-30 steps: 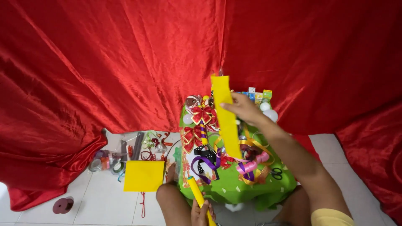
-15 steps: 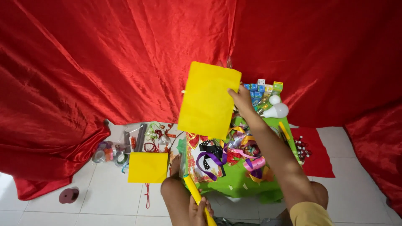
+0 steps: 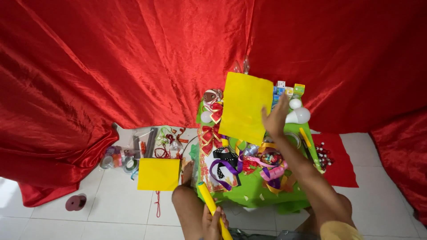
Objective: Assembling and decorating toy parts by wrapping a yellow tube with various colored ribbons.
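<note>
Since the earlier frame, the yellow sheet [image 3: 243, 106] has turned flat to the camera, pinched at its edge by the right hand [image 3: 275, 119] above the green table [image 3: 262, 191]; the left hand [image 3: 212, 222] grips a yellow roll [image 3: 212, 209]; the sheet seems ready for placing, needing a steady lowering; red drape [image 3: 111, 58] behind, tiled floor [image 3: 115, 209] with a second yellow sheet [image 3: 159, 174].

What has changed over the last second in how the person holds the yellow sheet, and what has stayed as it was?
The right hand has turned the yellow sheet from nearly edge-on to flat, broad face toward the camera, keeping hold of its right edge. The left hand still grips the yellow roll. The second yellow sheet stays on the floor, and the ribbons remain on the green table.
</note>
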